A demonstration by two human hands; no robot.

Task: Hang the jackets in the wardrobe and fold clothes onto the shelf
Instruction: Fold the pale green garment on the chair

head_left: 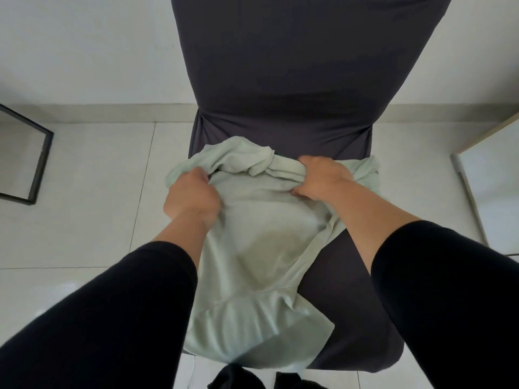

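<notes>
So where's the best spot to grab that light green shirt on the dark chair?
Probably the bunched far edge of the light green shirt, coming from above at both ends, as the left hand and right hand grip it; the rest lies flat.

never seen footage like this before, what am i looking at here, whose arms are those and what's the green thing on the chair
There is no machine here. One camera sits on a person's head and looks forward and down, so the two arms in black sleeves are the wearer's own. The left hand and right hand each have a grip on the bunched top edge of a pale green garment. It lies spread over the seat of a chair in a dark grey cover, and its lower end hangs over the front edge. The chair stands on white floor tiles against a white wall.
</notes>
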